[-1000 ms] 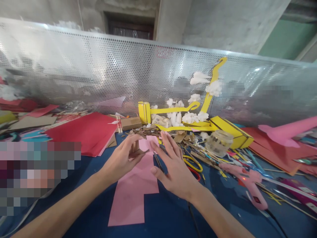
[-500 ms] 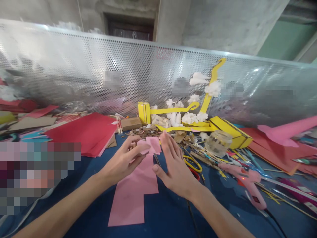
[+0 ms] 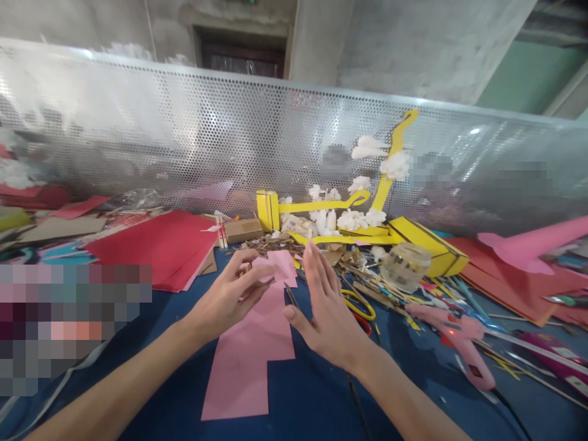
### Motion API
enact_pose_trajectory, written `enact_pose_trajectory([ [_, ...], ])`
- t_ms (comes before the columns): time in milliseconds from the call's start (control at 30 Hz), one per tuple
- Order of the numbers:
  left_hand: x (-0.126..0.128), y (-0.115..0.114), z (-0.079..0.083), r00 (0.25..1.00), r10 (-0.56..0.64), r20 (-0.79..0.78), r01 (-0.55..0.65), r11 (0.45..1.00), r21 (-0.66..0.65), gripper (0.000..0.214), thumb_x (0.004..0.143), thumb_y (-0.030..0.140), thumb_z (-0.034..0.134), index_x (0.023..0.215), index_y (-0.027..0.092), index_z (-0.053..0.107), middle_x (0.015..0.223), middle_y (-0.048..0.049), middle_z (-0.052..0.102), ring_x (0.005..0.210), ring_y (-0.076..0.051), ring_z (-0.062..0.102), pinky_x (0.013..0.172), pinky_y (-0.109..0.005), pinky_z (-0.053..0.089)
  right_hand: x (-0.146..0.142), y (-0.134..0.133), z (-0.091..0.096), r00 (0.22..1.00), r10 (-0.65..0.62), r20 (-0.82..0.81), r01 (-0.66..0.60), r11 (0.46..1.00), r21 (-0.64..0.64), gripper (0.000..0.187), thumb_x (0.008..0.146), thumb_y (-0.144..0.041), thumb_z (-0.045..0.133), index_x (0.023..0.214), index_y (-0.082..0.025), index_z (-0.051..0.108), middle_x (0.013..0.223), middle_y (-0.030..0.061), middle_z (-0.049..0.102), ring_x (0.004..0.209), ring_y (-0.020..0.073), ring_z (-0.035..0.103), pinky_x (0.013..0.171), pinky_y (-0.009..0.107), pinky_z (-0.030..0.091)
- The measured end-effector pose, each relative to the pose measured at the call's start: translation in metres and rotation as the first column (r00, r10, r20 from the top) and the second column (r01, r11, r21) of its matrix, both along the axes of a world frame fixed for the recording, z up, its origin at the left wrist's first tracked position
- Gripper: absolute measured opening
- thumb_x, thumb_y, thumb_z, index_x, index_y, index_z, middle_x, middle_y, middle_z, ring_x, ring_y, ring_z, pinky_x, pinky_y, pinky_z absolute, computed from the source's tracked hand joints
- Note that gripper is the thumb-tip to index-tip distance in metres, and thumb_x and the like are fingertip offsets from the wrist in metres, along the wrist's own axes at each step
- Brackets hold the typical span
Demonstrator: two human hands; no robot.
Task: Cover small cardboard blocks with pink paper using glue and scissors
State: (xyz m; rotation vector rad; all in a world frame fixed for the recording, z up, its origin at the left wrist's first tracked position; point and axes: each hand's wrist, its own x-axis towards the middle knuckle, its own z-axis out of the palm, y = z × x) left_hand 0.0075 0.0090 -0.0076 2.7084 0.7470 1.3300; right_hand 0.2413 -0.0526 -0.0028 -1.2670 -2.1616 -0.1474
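Observation:
My left hand (image 3: 234, 288) is over the upper part of a pink paper sheet (image 3: 243, 373), its fingers curled towards the thumb. A small dark tip shows at those fingertips, too small to name. My right hand (image 3: 319, 306) is open, palm turned inward, fingers straight and thumb apart, just right of the paper. A smaller pink paper piece (image 3: 282, 266) lies at the sheet's far end, between the hands. Under my right hand lie scissors with yellow and red handles (image 3: 361, 303); their dark pointed blades show near my thumb.
A pink glue gun (image 3: 463, 343) with a lit red light lies right, its cord running forward. Behind are a clear jar (image 3: 405, 266), paper scraps, yellow box shapes (image 3: 427, 245) and white fluff (image 3: 353, 218). Red sheets (image 3: 160, 248) lie left. A perforated metal panel (image 3: 257, 135) stands behind.
Both hands stay almost in place. My left thumb and fingers have shifted slightly, and the dark tip at them shows more clearly. The paper and scissors lie as before.

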Motion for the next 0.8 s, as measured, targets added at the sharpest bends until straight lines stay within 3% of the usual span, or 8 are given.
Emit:
enact_pose_trajectory([
  [100,-0.001,0.001,0.000,1.000,-0.009,-0.010,0.009,1.000,-0.003,0.025,0.101,0.012,0.054,0.120,0.027,0.058,0.130,-0.0101,0.048,0.084,-0.012,0.062,0.068,-0.027,0.061,-0.001,-0.001,0.001,0.999,0.003,0.046,-0.002,1.000,-0.028,0.082,0.101,-0.069,0.040,0.167,-0.040,0.002,0.177,0.0023,-0.005,0.161,0.0382,0.001,0.123,0.068,0.025],
  [233,-0.001,0.002,-0.004,0.997,-0.047,0.062,0.050,0.998,-0.047,0.043,0.099,0.012,0.058,0.138,0.028,0.048,0.134,-0.0112,0.049,0.082,-0.011,0.061,0.071,-0.029,0.062,-0.002,-0.002,0.002,0.995,0.056,0.086,-0.049,0.996,-0.081,0.084,0.100,-0.071,0.039,0.167,-0.039,0.000,0.177,0.0033,-0.004,0.160,0.0397,0.000,0.121,0.070,0.027],
  [367,0.000,0.003,-0.009,0.991,-0.066,0.117,0.071,0.997,-0.042,0.051,0.099,0.012,0.058,0.144,0.028,0.040,0.134,-0.0117,0.050,0.074,-0.008,0.057,0.070,-0.029,0.062,-0.003,-0.002,0.001,0.997,0.031,0.077,-0.027,0.998,-0.053,0.073,0.103,-0.067,0.035,0.167,-0.042,0.010,0.177,0.0004,-0.006,0.160,0.0399,0.000,0.121,0.070,0.026],
  [533,0.001,0.003,-0.009,0.993,-0.086,0.084,0.090,0.995,-0.043,0.052,0.099,0.013,0.057,0.145,0.029,0.040,0.135,-0.0123,0.051,0.080,-0.011,0.060,0.073,-0.031,0.064,-0.003,-0.002,0.001,0.995,0.054,0.084,-0.046,0.995,-0.090,0.078,0.102,-0.067,0.038,0.167,-0.039,0.005,0.177,0.0033,-0.003,0.160,0.0398,-0.001,0.120,0.071,0.027],
  [700,0.000,0.005,-0.007,0.989,-0.012,0.148,0.012,1.000,0.001,0.053,0.097,0.013,0.060,0.144,0.028,0.040,0.130,-0.0117,0.055,0.070,-0.009,0.054,0.069,-0.033,0.062,-0.001,-0.001,0.001,0.999,0.008,0.040,-0.007,1.000,-0.013,0.065,0.105,-0.061,0.036,0.165,-0.045,0.017,0.177,-0.0023,-0.003,0.160,0.0387,0.005,0.121,0.069,0.027],
  [800,0.000,0.005,-0.008,0.994,-0.056,0.097,0.059,0.998,-0.024,0.053,0.098,0.013,0.058,0.145,0.029,0.039,0.133,-0.0123,0.053,0.073,-0.010,0.057,0.071,-0.033,0.062,-0.001,-0.001,0.000,0.999,0.016,0.047,-0.015,0.999,-0.031,0.072,0.104,-0.063,0.038,0.167,-0.042,0.009,0.177,0.0003,-0.001,0.160,0.0384,0.004,0.121,0.069,0.027],
])
